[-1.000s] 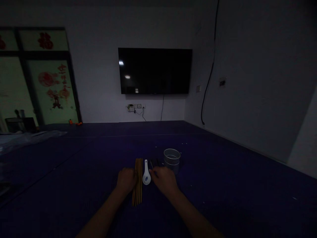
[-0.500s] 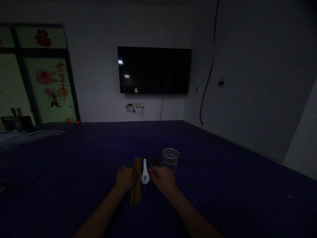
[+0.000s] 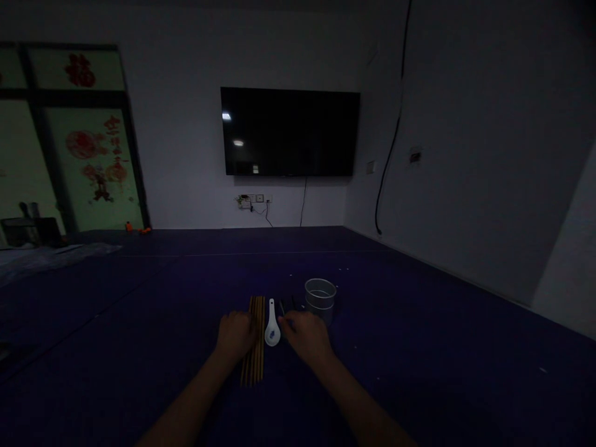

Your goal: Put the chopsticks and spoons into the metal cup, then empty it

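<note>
On a dark blue surface (image 3: 186, 335) lies a white spoon (image 3: 272, 324), face up, with a blue mark in its bowl and its handle pointing away from the person wearing the camera. Just left of the spoon, a row of brown chopsticks (image 3: 259, 347) lies side by side, nearly parallel to it and reaching nearer to the person. The person's left hand (image 3: 236, 335), left of the spoon, rests over the left edge of the chopsticks, fingers curled; whether they close around any stick cannot be told. Just right of the spoon lie slender dark utensils (image 3: 282, 307), partly hidden by the right hand (image 3: 307, 335). That hand is bent, its thumb near the spoon's bowl; it is too dark to tell whether it grips a utensil. Farther right of the spoon, behind the right hand, a round grey container (image 3: 320, 307) stands upright, open at the top. Well beyond the spoon, a black television (image 3: 293, 133) hangs on the wall (image 3: 186, 124), with sockets (image 3: 254, 198) below it. Far to the spoon's left stands a dark-framed door (image 3: 93, 149) with red decorations.
</note>
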Motion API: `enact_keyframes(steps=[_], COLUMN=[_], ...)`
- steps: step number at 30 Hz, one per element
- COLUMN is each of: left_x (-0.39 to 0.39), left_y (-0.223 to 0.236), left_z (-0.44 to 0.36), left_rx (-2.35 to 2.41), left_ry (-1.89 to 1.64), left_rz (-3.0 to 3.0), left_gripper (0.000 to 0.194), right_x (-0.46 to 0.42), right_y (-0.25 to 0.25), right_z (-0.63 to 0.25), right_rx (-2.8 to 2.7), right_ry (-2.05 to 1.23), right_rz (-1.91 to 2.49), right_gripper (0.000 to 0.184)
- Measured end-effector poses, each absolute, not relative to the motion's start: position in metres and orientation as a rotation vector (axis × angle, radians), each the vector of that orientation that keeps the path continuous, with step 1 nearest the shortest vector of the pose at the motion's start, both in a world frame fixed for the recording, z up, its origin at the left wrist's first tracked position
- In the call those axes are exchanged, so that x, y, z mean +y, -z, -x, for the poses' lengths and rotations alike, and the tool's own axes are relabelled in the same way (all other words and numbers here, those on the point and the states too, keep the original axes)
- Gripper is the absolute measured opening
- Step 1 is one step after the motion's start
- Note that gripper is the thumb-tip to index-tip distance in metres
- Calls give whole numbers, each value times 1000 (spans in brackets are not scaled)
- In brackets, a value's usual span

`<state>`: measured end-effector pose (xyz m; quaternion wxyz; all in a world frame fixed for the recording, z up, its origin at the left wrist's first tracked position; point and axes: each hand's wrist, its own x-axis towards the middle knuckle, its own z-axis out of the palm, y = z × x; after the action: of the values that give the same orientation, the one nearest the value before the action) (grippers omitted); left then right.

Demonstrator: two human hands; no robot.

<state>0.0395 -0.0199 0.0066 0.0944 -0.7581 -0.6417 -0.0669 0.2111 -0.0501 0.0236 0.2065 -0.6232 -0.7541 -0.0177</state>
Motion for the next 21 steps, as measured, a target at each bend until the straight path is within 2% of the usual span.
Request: enact_keyframes(steps=[10,21], left_x=[-19,-20], left_y=[-9,-6], left_z=[-37,-37], left_rx=[-1997,-2058], left_ry=[220,213], left_rz=[2183,2156], left_gripper=[32,44], right_x=[-51,-50], right_y=[-23,-23], right_z=[-212,-211], right_rx=[-2093,-2085], right_ry=[61,45], right_rz=[1711,1715], right_gripper=[37,38])
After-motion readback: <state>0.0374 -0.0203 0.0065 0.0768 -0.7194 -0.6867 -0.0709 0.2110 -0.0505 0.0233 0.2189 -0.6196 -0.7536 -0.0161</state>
